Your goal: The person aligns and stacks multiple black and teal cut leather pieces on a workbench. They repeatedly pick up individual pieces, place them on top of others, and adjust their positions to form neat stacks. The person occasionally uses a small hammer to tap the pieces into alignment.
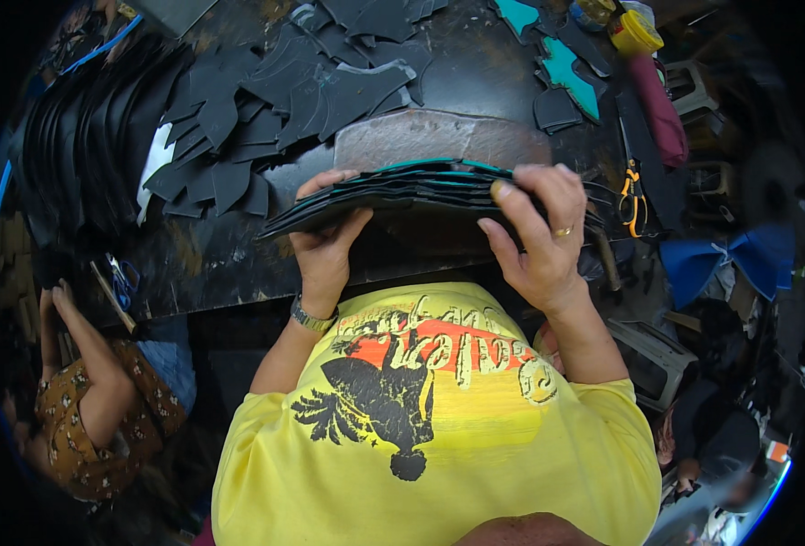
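A fanned stack of thin black cut sheet pieces [402, 202], with teal showing along some edges, is held up in front of me over the table's near edge. My left hand [322, 259] is closed on the stack's left end, thumb on the near side and fingers behind. At the right end, my right hand [548, 232] curls its fingers over the layers; its index fingertip presses the edges while the thumb stands apart below. Just behind the stack lies a brown-grey slab [439, 136], partly covered by it.
Loose black pieces [311, 100] and rows of curved black pieces [84, 146] cover the table's left and back. Teal pieces [569, 77], a yellow-lidded tub [636, 33], a maroon roll [654, 109] and orange-handled scissors [634, 200] lie right. Another person [102, 409] sits lower left.
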### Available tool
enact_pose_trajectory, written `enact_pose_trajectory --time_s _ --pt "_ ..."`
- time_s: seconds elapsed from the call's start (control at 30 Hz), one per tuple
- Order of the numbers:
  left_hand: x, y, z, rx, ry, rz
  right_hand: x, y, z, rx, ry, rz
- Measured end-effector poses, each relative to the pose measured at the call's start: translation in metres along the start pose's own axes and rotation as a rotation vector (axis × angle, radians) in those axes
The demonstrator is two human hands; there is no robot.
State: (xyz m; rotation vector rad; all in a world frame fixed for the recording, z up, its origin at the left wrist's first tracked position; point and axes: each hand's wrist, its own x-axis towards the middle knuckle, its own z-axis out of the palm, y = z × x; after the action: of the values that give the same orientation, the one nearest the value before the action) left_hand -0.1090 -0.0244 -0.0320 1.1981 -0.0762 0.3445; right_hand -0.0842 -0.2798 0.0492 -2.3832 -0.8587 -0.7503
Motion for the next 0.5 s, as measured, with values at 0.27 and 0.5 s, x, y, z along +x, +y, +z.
enact_pose_trajectory --time_s 0.27,0.5 --pt "0.005 0.01 0.008 0.035 -0.089 -0.038 0.024 0.026 -0.011 -0.11 -0.311 0.048" --pt "0.01 0.005 0.004 -0.025 -0.08 -0.061 0.014 0.029 -0.015 -0.067 -0.39 -0.04"
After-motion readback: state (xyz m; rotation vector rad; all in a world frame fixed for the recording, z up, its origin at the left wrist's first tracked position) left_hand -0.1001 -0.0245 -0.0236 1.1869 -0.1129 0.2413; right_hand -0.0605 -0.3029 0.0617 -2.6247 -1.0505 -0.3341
